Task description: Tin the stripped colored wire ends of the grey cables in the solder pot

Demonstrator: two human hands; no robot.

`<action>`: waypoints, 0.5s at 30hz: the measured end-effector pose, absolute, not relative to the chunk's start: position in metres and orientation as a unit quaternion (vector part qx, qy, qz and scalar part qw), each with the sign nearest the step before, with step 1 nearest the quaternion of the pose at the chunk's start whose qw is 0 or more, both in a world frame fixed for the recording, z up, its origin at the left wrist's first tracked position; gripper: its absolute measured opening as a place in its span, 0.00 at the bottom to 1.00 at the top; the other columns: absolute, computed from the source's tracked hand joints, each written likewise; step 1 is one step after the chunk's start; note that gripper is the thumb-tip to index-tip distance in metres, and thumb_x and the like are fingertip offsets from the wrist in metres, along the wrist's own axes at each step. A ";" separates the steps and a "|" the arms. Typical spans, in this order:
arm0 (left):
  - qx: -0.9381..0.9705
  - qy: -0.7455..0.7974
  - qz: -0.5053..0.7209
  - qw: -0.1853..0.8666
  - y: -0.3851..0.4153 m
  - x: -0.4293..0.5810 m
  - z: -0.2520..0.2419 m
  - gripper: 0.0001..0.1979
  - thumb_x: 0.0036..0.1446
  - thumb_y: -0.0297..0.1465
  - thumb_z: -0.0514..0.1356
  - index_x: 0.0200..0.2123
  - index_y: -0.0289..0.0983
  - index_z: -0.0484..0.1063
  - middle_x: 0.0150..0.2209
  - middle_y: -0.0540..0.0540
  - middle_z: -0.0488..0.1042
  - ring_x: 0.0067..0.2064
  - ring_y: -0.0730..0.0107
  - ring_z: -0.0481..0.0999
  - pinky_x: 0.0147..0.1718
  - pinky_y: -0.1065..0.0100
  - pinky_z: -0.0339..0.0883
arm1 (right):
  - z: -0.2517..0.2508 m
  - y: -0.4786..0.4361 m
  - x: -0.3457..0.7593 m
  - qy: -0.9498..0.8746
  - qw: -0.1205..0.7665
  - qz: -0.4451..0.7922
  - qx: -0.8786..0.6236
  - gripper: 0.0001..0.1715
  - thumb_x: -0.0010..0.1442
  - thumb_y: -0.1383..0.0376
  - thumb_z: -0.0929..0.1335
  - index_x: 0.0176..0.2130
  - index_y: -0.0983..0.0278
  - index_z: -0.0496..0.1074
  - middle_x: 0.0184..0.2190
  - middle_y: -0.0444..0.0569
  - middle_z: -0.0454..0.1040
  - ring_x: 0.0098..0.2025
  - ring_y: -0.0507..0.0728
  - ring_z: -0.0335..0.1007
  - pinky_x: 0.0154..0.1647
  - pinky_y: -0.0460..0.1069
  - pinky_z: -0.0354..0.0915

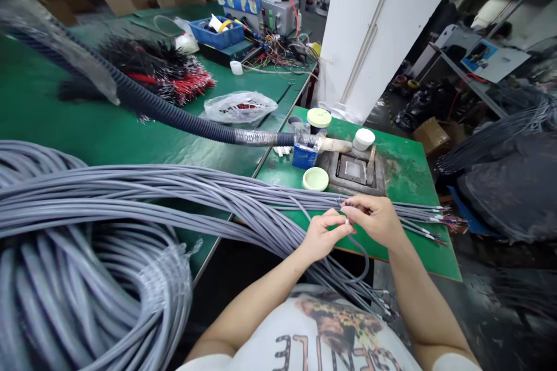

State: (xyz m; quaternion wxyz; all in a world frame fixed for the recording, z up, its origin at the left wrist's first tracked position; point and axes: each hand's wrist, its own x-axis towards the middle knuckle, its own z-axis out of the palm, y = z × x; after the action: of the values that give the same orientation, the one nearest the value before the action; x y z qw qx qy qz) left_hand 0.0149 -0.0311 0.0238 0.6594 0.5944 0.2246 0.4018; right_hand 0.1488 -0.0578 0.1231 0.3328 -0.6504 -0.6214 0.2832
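Note:
My left hand (324, 234) pinches the end of one grey cable (359, 248), close to a small white band. The fingertips of my right hand (375, 219) are closed on the thin coloured wires (347, 204) coming out of that end; their tips are too small to tell apart. Below my hands the held cable bends down in a loop. Behind and beneath them runs a thick bundle of grey cables (209, 191) from the left, its stripped ends (448, 217) fanning out at the right edge of the green board.
A coil of grey cable (143, 295) fills the near left. Beyond my hands stand a solder pot (354, 169), a pale green lid (315, 178), a white-capped jar (364, 138) and a blue box (304, 155). A corrugated hose (174, 119) hangs across the table.

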 end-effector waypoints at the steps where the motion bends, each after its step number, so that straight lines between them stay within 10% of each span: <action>1: 0.596 0.222 0.402 0.659 -0.032 0.015 0.023 0.11 0.56 0.37 0.63 0.31 0.36 0.81 0.32 0.45 0.75 0.38 0.66 0.71 0.43 0.66 0.63 | 0.123 -0.057 0.147 -0.615 0.348 0.283 -0.648 0.10 0.55 0.61 0.69 0.29 0.64 0.77 0.16 0.42 0.72 0.18 0.49 0.65 0.19 0.43 0.59; 15: 0.589 0.246 0.393 0.662 -0.031 0.007 0.037 0.13 0.56 0.39 0.61 0.31 0.37 0.82 0.34 0.44 0.79 0.35 0.67 0.70 0.40 0.67 0.63 | 0.105 -0.030 0.141 -0.447 0.600 0.304 -0.589 0.09 0.44 0.67 0.72 0.17 0.64 0.70 0.13 0.39 0.63 0.17 0.47 0.54 0.18 0.44 0.51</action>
State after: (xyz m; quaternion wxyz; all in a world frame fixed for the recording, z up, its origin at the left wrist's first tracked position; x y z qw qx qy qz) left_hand 0.0066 -0.0312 0.0367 0.6617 0.5895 0.2462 0.3926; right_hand 0.1413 -0.0305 0.1048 0.6005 -0.5890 -0.4470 0.3045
